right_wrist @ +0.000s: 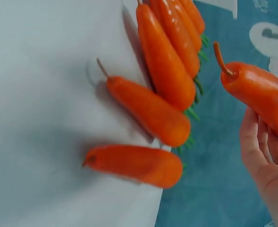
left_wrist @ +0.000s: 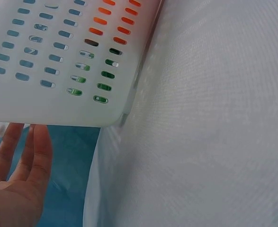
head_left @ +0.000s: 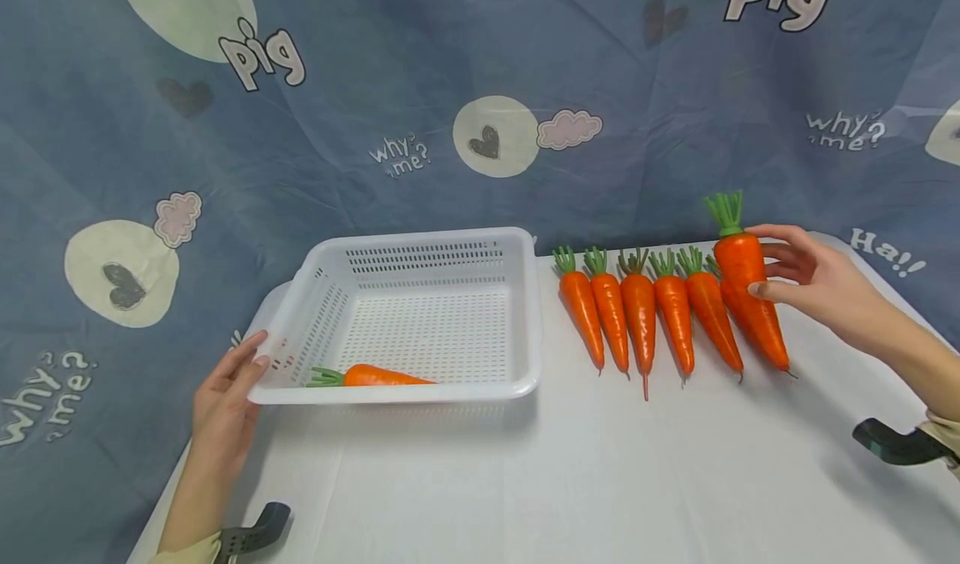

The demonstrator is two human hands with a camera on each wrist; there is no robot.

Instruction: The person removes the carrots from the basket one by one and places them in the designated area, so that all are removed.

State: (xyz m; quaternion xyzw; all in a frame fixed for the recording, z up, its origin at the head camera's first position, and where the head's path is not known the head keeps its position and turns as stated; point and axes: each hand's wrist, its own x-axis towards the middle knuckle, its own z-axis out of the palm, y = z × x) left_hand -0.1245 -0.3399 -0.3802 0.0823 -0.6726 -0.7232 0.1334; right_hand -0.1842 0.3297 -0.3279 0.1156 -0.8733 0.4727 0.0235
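Observation:
My right hand (head_left: pixel 806 277) pinches a plump orange carrot (head_left: pixel 738 256) with a green top between thumb and fingers, at the right end of a row of carrots. In the right wrist view the held carrot (right_wrist: pixel 259 92) is raised off the table, its thin root tip pointing up and left. My left hand (head_left: pixel 228 393) is at the left end of a white perforated plastic basket (head_left: pixel 525 314). Its fairly straight fingers (left_wrist: pixel 39 151) touch the basket's rim. Inside the basket, along the near side, lies one carrot (head_left: pixel 382 375), partly hidden by the near wall.
Several carrots (head_left: pixel 640 314) lie side by side right of the basket, green tops toward the back, root tips toward me. The white-covered table (head_left: pixel 585 481) ends at a blue printed cloth (head_left: pixel 420 39) behind. Dark wrist mounts (head_left: pixel 255 531) stick out from both wrists.

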